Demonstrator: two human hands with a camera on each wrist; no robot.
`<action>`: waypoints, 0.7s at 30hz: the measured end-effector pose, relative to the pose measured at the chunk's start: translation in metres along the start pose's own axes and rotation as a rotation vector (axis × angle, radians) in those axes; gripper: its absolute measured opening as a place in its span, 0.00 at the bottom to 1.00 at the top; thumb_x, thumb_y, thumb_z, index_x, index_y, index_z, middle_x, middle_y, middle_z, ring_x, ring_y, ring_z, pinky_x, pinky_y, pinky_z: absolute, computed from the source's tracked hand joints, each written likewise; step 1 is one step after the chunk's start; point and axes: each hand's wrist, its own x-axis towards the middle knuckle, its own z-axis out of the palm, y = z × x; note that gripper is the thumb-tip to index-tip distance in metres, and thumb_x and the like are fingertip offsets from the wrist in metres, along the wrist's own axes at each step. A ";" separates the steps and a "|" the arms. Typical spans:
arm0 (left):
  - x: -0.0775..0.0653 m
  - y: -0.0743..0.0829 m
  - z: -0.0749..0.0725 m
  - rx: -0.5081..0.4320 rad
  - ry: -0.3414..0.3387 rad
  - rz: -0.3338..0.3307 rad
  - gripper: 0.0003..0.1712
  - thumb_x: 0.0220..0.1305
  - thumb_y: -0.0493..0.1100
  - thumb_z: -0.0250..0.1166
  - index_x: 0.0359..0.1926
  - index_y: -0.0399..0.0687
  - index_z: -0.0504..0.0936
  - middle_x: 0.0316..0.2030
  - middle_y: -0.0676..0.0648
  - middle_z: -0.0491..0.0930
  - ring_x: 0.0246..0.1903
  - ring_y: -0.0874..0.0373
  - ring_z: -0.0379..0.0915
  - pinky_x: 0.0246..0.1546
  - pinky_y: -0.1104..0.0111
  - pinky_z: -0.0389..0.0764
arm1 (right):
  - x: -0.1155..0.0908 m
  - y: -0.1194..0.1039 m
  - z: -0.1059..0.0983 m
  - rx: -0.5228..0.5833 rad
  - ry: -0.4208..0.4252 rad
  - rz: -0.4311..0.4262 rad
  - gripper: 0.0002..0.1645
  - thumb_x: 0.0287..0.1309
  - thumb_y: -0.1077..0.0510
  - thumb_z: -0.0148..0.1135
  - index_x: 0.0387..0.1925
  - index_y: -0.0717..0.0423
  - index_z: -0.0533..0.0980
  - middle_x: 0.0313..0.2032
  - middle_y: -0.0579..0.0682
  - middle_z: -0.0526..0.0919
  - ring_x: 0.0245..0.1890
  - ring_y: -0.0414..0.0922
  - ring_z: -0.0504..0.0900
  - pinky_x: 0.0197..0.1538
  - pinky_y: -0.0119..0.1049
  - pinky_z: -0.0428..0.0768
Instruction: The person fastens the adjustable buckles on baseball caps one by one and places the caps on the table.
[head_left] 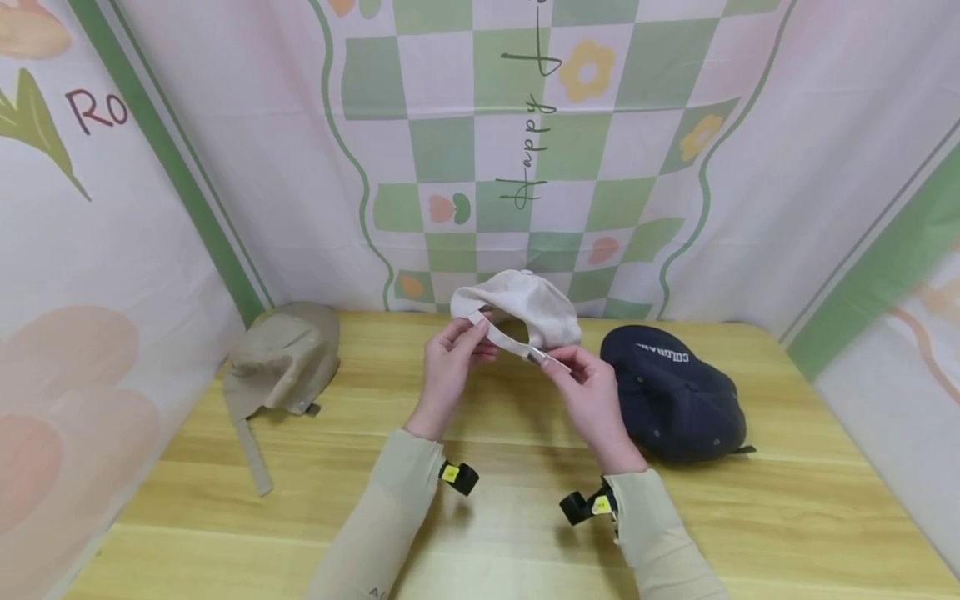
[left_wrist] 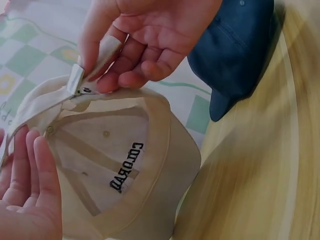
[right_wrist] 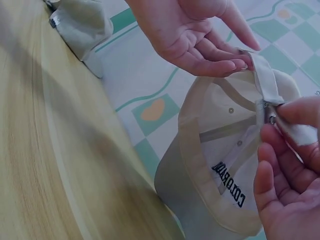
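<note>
Forearms [head_left: 378,517] angled inward; hands [head_left: 447,357] pinch strap [head_left: 507,342] on pale cap [head_left: 542,305]

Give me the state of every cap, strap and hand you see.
White cap: held at the back
White strap: through the clasp, lock unclear
Tan cap: on the table
Tan strap: unfastened, end free
Navy cap: on the table, fastening unclear
Left fingers: pinching the white strap
Right fingers: pinching it beside the clasp

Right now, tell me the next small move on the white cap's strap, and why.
Probably slide the buckle slightly along the strap with the right hand: it pinches the strap right at the buckle, the left hand holds the strap farther along, and a loose end sticks out past the buckle.
</note>
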 end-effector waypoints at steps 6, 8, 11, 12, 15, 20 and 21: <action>0.000 -0.001 -0.002 -0.058 0.046 -0.060 0.08 0.72 0.35 0.63 0.46 0.32 0.82 0.29 0.47 0.84 0.27 0.59 0.81 0.34 0.69 0.84 | 0.000 -0.002 0.002 0.051 0.026 -0.007 0.04 0.67 0.67 0.63 0.36 0.68 0.79 0.36 0.54 0.82 0.34 0.44 0.79 0.39 0.34 0.79; 0.001 -0.001 -0.002 -0.087 0.064 -0.082 0.03 0.71 0.35 0.64 0.41 0.37 0.81 0.29 0.48 0.84 0.28 0.59 0.81 0.34 0.70 0.84 | 0.000 -0.003 0.002 0.069 0.042 -0.015 0.04 0.66 0.69 0.62 0.36 0.70 0.79 0.36 0.52 0.82 0.33 0.43 0.78 0.38 0.33 0.79; 0.001 0.000 -0.003 -0.127 0.095 -0.101 0.03 0.69 0.33 0.66 0.38 0.40 0.79 0.30 0.48 0.85 0.29 0.59 0.81 0.35 0.70 0.84 | 0.000 -0.004 0.003 0.092 0.062 -0.036 0.04 0.65 0.72 0.61 0.35 0.73 0.77 0.35 0.51 0.81 0.32 0.44 0.78 0.37 0.30 0.78; 0.001 0.000 -0.003 -0.131 0.102 -0.103 0.04 0.69 0.33 0.67 0.37 0.40 0.79 0.30 0.47 0.85 0.29 0.59 0.81 0.35 0.70 0.84 | 0.000 -0.004 0.003 0.098 0.069 -0.041 0.04 0.65 0.72 0.60 0.35 0.74 0.77 0.35 0.50 0.82 0.32 0.44 0.78 0.36 0.30 0.78; 0.001 0.001 -0.003 -0.133 0.116 -0.102 0.05 0.68 0.32 0.67 0.37 0.40 0.77 0.31 0.47 0.85 0.29 0.59 0.81 0.35 0.71 0.84 | 0.001 -0.004 0.003 0.108 0.086 -0.046 0.03 0.65 0.74 0.59 0.34 0.75 0.76 0.35 0.50 0.82 0.31 0.44 0.78 0.36 0.30 0.78; 0.001 0.001 -0.004 -0.116 0.118 -0.094 0.06 0.68 0.31 0.67 0.37 0.40 0.76 0.31 0.46 0.84 0.29 0.59 0.81 0.35 0.70 0.85 | 0.002 -0.004 0.004 0.139 0.114 -0.026 0.04 0.65 0.74 0.58 0.34 0.76 0.74 0.36 0.48 0.82 0.32 0.44 0.78 0.36 0.29 0.78; 0.001 0.001 -0.004 -0.112 0.117 -0.092 0.06 0.68 0.31 0.67 0.37 0.40 0.76 0.31 0.46 0.84 0.29 0.59 0.81 0.36 0.70 0.85 | 0.003 -0.004 0.004 0.145 0.121 -0.025 0.04 0.65 0.75 0.57 0.34 0.76 0.74 0.36 0.48 0.82 0.32 0.44 0.78 0.36 0.29 0.78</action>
